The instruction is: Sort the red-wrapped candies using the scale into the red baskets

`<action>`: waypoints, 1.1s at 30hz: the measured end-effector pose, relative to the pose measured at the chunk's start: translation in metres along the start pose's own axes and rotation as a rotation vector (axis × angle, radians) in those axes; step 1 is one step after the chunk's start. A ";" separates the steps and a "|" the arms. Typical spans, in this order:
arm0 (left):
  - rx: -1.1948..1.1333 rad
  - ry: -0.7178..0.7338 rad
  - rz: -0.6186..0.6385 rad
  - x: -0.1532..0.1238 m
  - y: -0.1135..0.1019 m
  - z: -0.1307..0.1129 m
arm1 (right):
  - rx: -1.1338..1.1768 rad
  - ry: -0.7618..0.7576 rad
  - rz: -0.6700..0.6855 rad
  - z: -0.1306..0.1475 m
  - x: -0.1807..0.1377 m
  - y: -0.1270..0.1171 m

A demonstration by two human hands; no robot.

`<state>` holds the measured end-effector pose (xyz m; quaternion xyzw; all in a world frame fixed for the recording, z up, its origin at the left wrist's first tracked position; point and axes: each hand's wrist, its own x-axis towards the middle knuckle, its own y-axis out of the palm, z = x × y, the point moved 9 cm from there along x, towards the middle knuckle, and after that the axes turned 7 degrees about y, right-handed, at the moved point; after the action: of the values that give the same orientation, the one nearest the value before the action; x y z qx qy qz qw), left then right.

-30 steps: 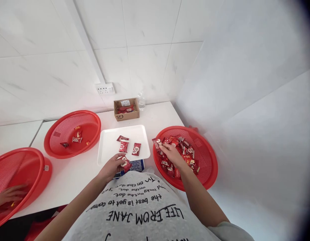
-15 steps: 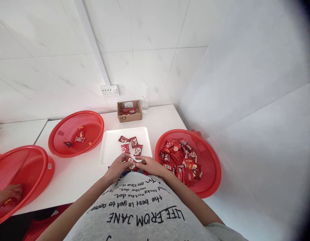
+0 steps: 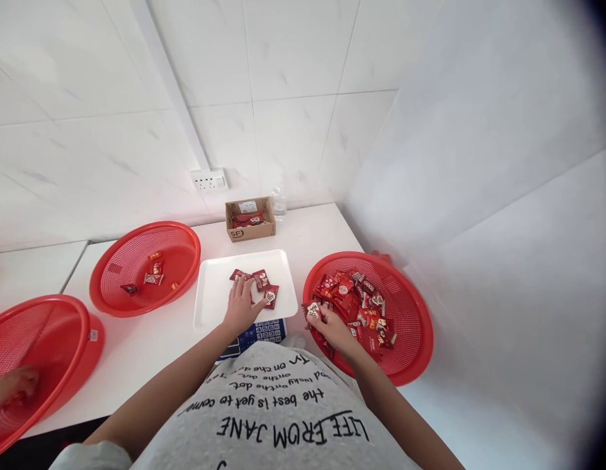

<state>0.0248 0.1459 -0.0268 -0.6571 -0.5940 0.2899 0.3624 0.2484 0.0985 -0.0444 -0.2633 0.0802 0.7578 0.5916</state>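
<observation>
My left hand (image 3: pixel 241 307) lies on the white tray (image 3: pixel 215 301), fingers spread over several small red candy packets (image 3: pixel 262 281). My right hand (image 3: pixel 330 328) is at the near left rim of the right red basket (image 3: pixel 414 312), pinching one red packet (image 3: pixel 313 312) between thumb and fingers. That basket holds a heap of red packets (image 3: pixel 358 305).
A second red basket (image 3: pixel 131 251) with a few packets sits left of the tray. A third red basket (image 3: pixel 26 352) is at the far left, with another person's hand (image 3: pixel 9 385) in it. A cardboard box (image 3: pixel 249 220) stands by the wall. A scale keypad (image 3: pixel 264 330) shows below the tray.
My hands were together at the tray's near edge. The left hand has moved up onto the packets on the tray; the right hand has gone right to the basket rim with a packet.
</observation>
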 end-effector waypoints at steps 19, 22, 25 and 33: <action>0.290 0.267 0.400 0.012 0.013 0.014 | 0.019 -0.007 0.016 -0.002 0.005 0.001; 0.275 0.148 0.317 0.010 0.017 0.008 | 0.034 0.007 0.016 0.003 0.004 0.002; 0.316 0.065 0.256 0.007 0.029 -0.003 | 0.035 -0.001 0.022 0.005 0.004 0.005; 0.332 0.307 0.275 0.005 0.030 -0.009 | 0.038 -0.024 0.013 -0.007 0.006 -0.002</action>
<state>0.0502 0.1490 -0.0462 -0.6994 -0.3816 0.3269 0.5082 0.2509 0.1012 -0.0528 -0.2425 0.0890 0.7630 0.5926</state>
